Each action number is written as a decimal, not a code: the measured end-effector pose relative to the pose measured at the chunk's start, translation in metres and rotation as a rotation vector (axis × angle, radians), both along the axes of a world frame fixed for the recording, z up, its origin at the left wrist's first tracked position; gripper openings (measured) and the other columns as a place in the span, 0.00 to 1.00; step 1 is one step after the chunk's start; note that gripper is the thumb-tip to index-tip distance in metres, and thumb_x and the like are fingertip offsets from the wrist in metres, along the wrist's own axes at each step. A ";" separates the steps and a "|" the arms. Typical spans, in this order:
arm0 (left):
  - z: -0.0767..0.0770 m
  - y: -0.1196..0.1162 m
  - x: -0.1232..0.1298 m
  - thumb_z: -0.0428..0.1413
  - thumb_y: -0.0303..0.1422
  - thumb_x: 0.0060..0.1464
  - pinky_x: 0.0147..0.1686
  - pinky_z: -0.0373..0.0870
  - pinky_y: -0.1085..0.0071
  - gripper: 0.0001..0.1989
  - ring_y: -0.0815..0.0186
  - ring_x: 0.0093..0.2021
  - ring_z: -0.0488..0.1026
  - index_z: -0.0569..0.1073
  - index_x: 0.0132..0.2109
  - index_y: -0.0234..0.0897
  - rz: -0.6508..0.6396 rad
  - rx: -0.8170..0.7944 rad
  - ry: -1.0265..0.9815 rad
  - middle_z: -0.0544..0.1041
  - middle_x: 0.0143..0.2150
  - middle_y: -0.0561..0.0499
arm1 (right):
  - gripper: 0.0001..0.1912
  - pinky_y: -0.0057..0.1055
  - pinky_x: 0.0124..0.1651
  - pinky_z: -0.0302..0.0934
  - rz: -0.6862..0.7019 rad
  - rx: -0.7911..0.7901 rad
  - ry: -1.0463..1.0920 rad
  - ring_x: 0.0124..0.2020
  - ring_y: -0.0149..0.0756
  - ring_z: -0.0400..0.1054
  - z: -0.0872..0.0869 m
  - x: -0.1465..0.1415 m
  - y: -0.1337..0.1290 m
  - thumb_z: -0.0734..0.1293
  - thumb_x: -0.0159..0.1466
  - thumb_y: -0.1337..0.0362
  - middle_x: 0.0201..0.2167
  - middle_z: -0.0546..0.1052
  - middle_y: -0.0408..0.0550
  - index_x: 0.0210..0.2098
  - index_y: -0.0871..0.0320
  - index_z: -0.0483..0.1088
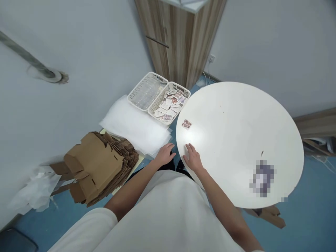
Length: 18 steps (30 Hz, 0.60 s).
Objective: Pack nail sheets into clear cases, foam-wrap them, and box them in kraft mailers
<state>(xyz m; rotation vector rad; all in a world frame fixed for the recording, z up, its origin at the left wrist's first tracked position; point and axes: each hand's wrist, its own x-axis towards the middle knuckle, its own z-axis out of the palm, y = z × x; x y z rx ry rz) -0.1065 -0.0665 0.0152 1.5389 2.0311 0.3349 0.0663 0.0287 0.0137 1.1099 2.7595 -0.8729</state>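
Observation:
My left hand (165,154) hovers by the lower right edge of a stack of thin white sheets (133,122), fingers stretched and nothing in them. On the left rim of a round white table (236,133) is my right hand (193,158), its fingers apart and empty. A small card with rows of reddish-brown oval pieces (186,124) lies on the table just beyond my right hand. Past the sheets stand two white baskets: one basket (172,84) holds many printed cards (170,105), the other basket (135,92) holds clear plastic pieces (148,92).
Flattened brown cardboard boxes (97,164) are piled at the left, beside crumpled white plastic (39,189). A wood-grain cabinet (175,38) stands in the corner. A blurred-out patch (262,178) covers something on the table's right side. A pipe (28,56) juts from the left wall.

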 end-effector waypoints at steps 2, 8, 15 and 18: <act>0.007 -0.008 -0.006 0.44 0.39 0.55 0.50 0.62 0.62 0.22 0.60 0.55 0.62 0.60 0.56 0.37 0.020 -0.013 -0.039 0.64 0.56 0.45 | 0.28 0.38 0.46 0.59 0.039 -0.037 0.033 0.53 0.41 0.59 0.002 0.001 -0.002 0.56 0.60 0.62 0.57 0.59 0.57 0.59 0.60 0.47; 0.029 -0.028 -0.029 0.46 0.40 0.54 0.47 0.64 0.65 0.22 0.60 0.51 0.67 0.63 0.54 0.37 0.046 -0.002 -0.039 0.69 0.52 0.45 | 0.23 0.34 0.41 0.63 0.144 -0.157 0.080 0.38 0.35 0.69 0.007 -0.011 -0.001 0.57 0.60 0.63 0.47 0.70 0.51 0.54 0.57 0.57; 0.045 -0.054 -0.059 0.47 0.40 0.53 0.44 0.65 0.68 0.22 0.60 0.48 0.69 0.63 0.54 0.38 0.059 0.010 -0.028 0.69 0.52 0.46 | 0.20 0.33 0.38 0.64 0.170 -0.128 0.106 0.37 0.36 0.69 0.027 -0.060 -0.009 0.58 0.59 0.62 0.45 0.72 0.51 0.52 0.56 0.61; 0.048 -0.059 -0.074 0.48 0.40 0.52 0.44 0.65 0.67 0.22 0.60 0.47 0.70 0.63 0.53 0.38 0.055 0.029 -0.020 0.71 0.50 0.46 | 0.20 0.32 0.37 0.64 0.189 -0.110 0.126 0.38 0.37 0.69 0.037 -0.081 -0.012 0.58 0.59 0.61 0.45 0.72 0.51 0.51 0.56 0.61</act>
